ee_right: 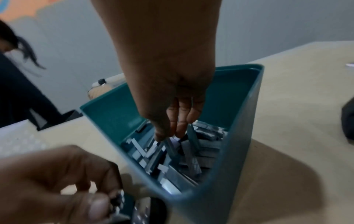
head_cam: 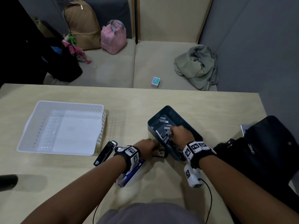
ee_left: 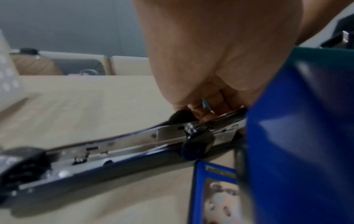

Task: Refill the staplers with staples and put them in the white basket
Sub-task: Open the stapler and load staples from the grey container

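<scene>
Currently the task stands at an early stage. The white perforated plastic basket [head_cam: 61, 126], at the left centre of the head view, holds no stapler, so no unit has been delivered.

The right hand [head_cam: 180, 134] reaches into the dark teal rectangular plastic box [head_cam: 163, 110] at the centre right of the head view. In the right wrist view its fingertips [ee_right: 177, 128] point down and touch the loose grey metal staple strips [ee_right: 172, 159] heaped in the box; whether a strip is already pinched cannot be told, as the contact point is partly hidden.

The left hand [head_cam: 148, 147] sits just left of the box, at the lower centre of the head view. Its grip is curled round the front end of an opened blue-and-chrome stapler [ee_left: 134, 144], whose bare metal staple channel runs across the lower left of the left wrist view. No strip is visible in that channel, so this unit is judged not yet loaded.

A second, black closed stapler [head_cam: 105, 152] lies on the beige surface [head_cam: 202, 107] just beside the basket's near right corner. Its fill state cannot be determined.

Remaining steps, by judgement: extract a strip, seat it in the open channel, close the stapler, place it in the basket, then process the black unit likewise.
</scene>
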### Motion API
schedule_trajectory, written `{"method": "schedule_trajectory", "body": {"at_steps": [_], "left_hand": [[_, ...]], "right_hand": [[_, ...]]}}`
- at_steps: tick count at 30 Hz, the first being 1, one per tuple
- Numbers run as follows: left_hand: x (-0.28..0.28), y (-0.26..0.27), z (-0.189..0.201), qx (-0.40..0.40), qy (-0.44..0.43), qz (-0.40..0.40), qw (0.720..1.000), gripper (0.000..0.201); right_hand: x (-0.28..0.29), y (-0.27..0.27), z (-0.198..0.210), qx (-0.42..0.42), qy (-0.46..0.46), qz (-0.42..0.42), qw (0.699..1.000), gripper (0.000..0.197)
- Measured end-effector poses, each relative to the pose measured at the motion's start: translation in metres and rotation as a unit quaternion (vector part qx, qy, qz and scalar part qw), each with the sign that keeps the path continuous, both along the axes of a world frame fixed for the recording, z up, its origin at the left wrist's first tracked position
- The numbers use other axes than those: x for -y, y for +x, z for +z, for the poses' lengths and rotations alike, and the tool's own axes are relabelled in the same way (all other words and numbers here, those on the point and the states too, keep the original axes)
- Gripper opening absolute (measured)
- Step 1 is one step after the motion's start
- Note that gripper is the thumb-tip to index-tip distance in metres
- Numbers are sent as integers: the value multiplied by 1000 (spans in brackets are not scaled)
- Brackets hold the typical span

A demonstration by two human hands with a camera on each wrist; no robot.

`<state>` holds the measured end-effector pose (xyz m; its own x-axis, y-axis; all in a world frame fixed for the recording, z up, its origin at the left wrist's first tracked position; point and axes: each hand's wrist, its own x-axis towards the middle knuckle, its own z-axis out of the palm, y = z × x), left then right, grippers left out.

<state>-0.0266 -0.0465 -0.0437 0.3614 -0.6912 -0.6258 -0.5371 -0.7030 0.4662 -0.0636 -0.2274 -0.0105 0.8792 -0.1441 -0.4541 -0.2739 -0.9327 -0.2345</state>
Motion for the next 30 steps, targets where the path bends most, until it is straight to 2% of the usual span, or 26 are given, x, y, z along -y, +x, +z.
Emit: {"method": "schedule_trajectory", "body": {"at_steps": [4,6,11,16,24,26,30], "left_hand": [[0,-1,-5,-21,-3,41,999,35],[0,-3,-5,-14,0,49,999,37],[5,-9,-5,16,18,45,999,37],[6,-16,-4,17,28,40,999,42],[4,-9,2,-107,-1,54,993,32],[3,-8,2,-127,-6,47,991,34],[-3,-5,5,-141,-25,32,989,37]], "right_hand": [[11,3,4,9,137,-102,985,14],[16,3,8,16,166,-111,980,18],[28,-5,10,-14,224,-136,965,11],[31,-14,15,6,227,-148,963,15],[27,-29,25,43,205,-154,966,17],[25,-30,35,76,237,-181,951,17],[6,-33,67,146,367,-229,890,20]]}}
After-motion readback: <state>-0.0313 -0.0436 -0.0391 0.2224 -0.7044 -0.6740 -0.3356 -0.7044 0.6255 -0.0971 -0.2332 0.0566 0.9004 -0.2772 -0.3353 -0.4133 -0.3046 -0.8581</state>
